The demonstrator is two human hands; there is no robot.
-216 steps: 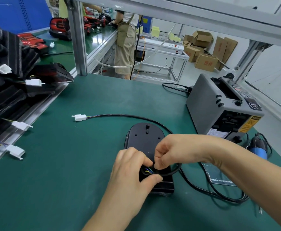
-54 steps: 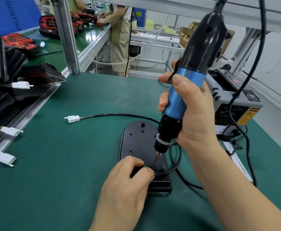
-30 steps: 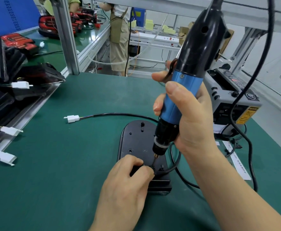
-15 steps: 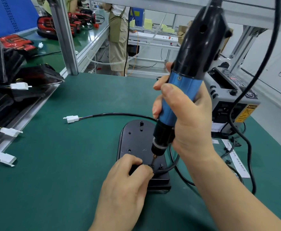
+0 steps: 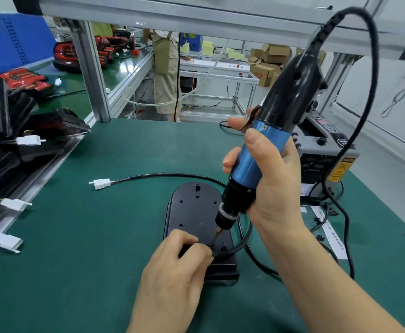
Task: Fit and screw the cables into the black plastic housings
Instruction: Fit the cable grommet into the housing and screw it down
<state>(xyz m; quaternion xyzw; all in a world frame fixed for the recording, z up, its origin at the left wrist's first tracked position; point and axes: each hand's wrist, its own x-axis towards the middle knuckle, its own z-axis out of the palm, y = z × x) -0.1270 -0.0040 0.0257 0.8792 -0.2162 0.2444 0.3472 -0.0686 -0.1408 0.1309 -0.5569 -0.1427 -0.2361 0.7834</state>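
Observation:
A black plastic housing [image 5: 191, 207] lies flat on the green mat [image 5: 88, 248]. A black cable [image 5: 163, 175] curves round its far end to a white connector [image 5: 101, 183] on the left. My right hand [image 5: 268, 183] grips a blue and black electric screwdriver [image 5: 266, 145], held tilted, its bit tip down on the housing's near end by the cable entry. My left hand [image 5: 179, 267] holds the housing's near end, fingers curled over it right beside the bit. The screw itself is hidden.
A grey tape dispenser [image 5: 326, 152] stands at the right, with paper labels [image 5: 326, 229] in front. Black housings with white connectors [image 5: 16, 145] are stacked on the left rack. An aluminium post [image 5: 88, 73] rises at the back left; a person [image 5: 165, 68] stands beyond.
Since 7.2 s ago my right hand has picked up the screwdriver. Over the last second the bit has stayed at the housing's near end and the view has tilted slightly.

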